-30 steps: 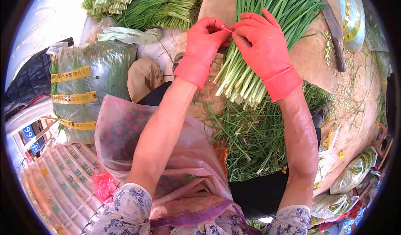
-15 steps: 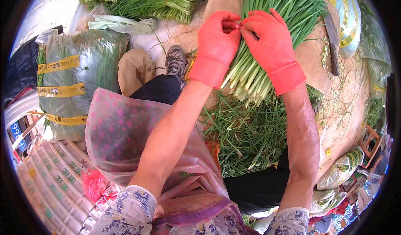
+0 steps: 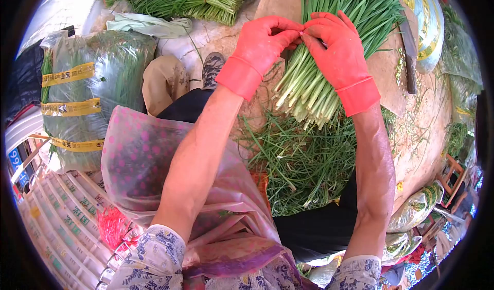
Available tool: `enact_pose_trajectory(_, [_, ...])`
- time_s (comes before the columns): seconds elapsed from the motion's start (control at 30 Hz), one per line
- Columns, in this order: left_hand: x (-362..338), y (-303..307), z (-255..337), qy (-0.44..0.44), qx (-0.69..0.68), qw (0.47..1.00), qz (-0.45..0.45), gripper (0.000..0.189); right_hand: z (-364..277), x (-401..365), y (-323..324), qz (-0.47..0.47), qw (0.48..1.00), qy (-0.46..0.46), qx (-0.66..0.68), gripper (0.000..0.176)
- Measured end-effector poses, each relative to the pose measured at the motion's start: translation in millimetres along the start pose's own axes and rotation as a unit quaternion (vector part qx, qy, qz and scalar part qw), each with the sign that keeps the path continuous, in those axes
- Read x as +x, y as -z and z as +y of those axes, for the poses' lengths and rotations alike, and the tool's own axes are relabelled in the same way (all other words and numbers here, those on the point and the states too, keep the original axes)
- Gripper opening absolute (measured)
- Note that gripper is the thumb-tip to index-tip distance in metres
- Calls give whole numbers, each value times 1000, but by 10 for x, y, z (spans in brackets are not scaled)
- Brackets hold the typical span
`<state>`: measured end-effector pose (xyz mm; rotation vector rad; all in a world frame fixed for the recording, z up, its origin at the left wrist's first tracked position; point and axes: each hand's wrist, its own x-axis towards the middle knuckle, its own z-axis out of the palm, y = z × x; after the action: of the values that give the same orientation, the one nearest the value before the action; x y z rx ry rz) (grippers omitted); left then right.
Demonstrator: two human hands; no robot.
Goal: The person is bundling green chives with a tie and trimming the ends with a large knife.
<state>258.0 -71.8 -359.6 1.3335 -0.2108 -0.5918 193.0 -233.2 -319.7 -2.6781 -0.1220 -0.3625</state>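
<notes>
Presently | smooth-gloved left hand (image 3: 257, 45), right hand (image 3: 338, 50): fingers (image 3: 282, 23) pinched closed, contents unclear | slender-stalked green bunch (image 3: 309, 91) beneath

The ground (image 3: 422, 130) is tan and dusty, and small green bits are spread over its right side. Bright light makes a white patch (image 3: 56, 12) at the upper left (so bright it is hard to see what is there). A blue sign (image 3: 15, 158) with white numbers shows at the left edge. A small brown frame (image 3: 454, 178) stands at the lower right.
</notes>
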Motion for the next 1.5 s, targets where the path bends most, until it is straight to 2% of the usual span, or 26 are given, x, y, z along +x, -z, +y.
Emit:
enact_pose_trajectory(0.07, [48, 50, 73, 3, 144, 988, -47, 17, -3, -7, -14, -3, 1000, -1, 10, 11])
enact_pose_trajectory(0.1, [78, 79, 119, 3, 142, 989, -48, 17, 5, -16, -26, 12, 1000, 3, 14, 12])
enact_pose_trajectory(0.17, [135, 92, 304, -158, 438, 881, -87, 15, 16, -9, -10, 25, 1000, 5, 15, 14])
enact_pose_trajectory(0.2, [146, 93, 337, -156, 435, 882, -88, 15, 6, 9, 0, 21, 999, -13, 24, 15])
enact_pose_trajectory(0.27, [181, 96, 417, -325, 553, 761, -99, 14, -7, 43, -11, 15, 999, -28, 26, 16])
enact_pose_trajectory(0.37, [182, 71, 543, -361, 586, 716, -118, 11, -31, 63, -27, -4, 999, -35, -18, 16])
enact_pose_trajectory(0.6, [142, 51, 500, -387, 554, 728, -117, 11, -52, 50, -83, 47, 997, -53, -4, 18])
enact_pose_trajectory(0.63, [142, 31, 443, -374, 521, 762, -83, 10, -82, 13, -88, 46, 997, -55, -2, 18])
enact_pose_trajectory(0.7, [127, -36, 368, -365, 491, 790, -46, 9, -142, -16, -92, 163, 977, -88, 104, 22])
enact_pose_trajectory(0.77, [64, -200, 427, -387, 453, 802, -40, 9, -64, -110, -96, 180, 975, -65, 111, 29])
enact_pose_trajectory(0.83, [62, -310, 571, -378, 493, 780, -80, 8, -39, -197, -23, 175, 923, -156, 305, 33])
enact_pose_trajectory(0.87, [112, -359, 651, -390, 534, 742, -105, 8, -24, -183, 45, 184, 923, -153, 302, 33])
enact_pose_trajectory(0.9, [158, -412, 725, -403, 574, 701, -130, 8, -5, -166, 106, 196, 941, -113, 250, 30])
enact_pose_trajectory(0.93, [163, -462, 836, -408, 573, 698, -132, 8, -11, -165, 163, 204, 956, -76, 199, 28])
enact_pose_trajectory(1.0, [136, -528, 1036, -341, 652, 648, -197, 8, -7, -185, 286, 207, 975, -22, 73, 18])
enact_pose_trajectory(1.1, [139, -566, 978, -376, 603, 675, -199, 7, 7, -250, 467, 121, 985, -96, 80, 17])
enact_pose_trajectory(1.13, [132, -586, 977, -380, 601, 673, -203, 7, -19, -246, 425, 137, 960, -141, 198, 14])
enact_pose_trajectory(1.17, [127, -601, 977, -306, 594, 718, -195, 14, -16, -255, 448, 141, 960, -144, 194, 14])
enact_pose_trajectory(1.2, [108, -598, 975, -228, 584, 757, -184, 22, -17, -266, 470, 83, 934, -215, 273, 16])
enact_pose_trajectory(1.23, [80, -550, 917, -230, 584, 756, -185, 22, -51, -255, 523, 24, 893, -283, 349, 18])
enact_pose_trajectory(1.3, [3, -484, 797, -176, 467, 865, -51, 53, -34, -226, 654, -20, 861, -340, 378, 21])
enact_pose_trajectory(1.33, [-125, -562, 992, -97, 492, 860, -97, 88, 57, -223, 610, -25, 800, -366, 475, 21])
enact_pose_trajectory(1.37, [-195, -606, 955, -101, 493, 859, -97, 88, 77, -190, 615, -28, 731, -384, 564, 20])
enact_pose_trajectory(1.43, [-271, -723, 691, -78, 587, 801, -83, 103, 27, -156, 610, -27, 717, -382, 583, 19])
enact_pose_trajectory(1.47, [-231, -765, 614, -71, 616, 777, -112, 124, -3, -134, 601, -16, 690, -398, 604, 19])
enact_pose_trajectory(1.5, [-223, -803, 528, -75, 617, 775, -112, 124, -14, -130, 598, -4, 662, -415, 624, 18])
